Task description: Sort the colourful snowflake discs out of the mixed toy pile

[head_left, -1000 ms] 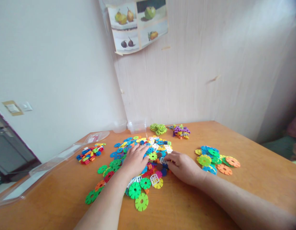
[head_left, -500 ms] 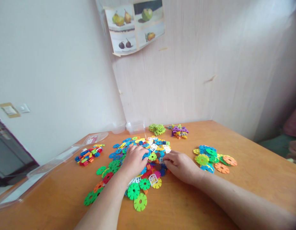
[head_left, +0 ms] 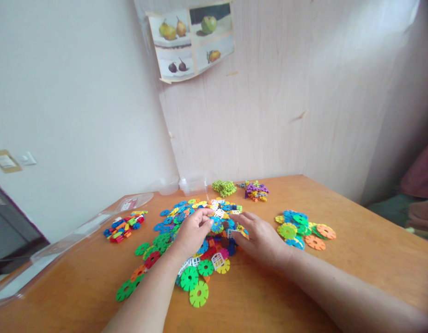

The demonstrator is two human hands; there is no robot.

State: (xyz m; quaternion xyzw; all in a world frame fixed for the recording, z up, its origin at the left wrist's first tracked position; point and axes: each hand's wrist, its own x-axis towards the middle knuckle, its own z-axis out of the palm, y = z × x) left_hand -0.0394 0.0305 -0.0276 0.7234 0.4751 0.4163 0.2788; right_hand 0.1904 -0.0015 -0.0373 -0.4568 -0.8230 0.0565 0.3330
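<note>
A mixed heap of coloured plastic pieces lies between my hands, mostly notched discs with white window-shaped pieces among them. My left hand (head_left: 193, 233) is over the heap's left side, fingers reaching forward and thumb a little apart. A blue notched disc (head_left: 217, 225) is right by its thumb tip. On the heap's right edge, my right hand (head_left: 260, 236) has its thumb and fingers apart. Small yellow pieces and a white window piece (head_left: 229, 234) show by its thumb; I see no firm grip on them. Nearer me lie a green disc (head_left: 189, 278) and a lime disc (head_left: 199, 294).
To the right is a separate pile of discs (head_left: 287, 230). Small bricks (head_left: 125, 227) are grouped at left. Toward the wall are lime pieces (head_left: 224, 188), purple and yellow pieces (head_left: 256, 189) and a clear plastic box (head_left: 193, 186). Clear lids (head_left: 136, 200) line the table's left edge.
My right hand has opened its fingers wider. My left hand's thumb now shows apart from the fingers. A lime disc between the hands is no longer visible; a blue one shows there. The view has shifted slightly.
</note>
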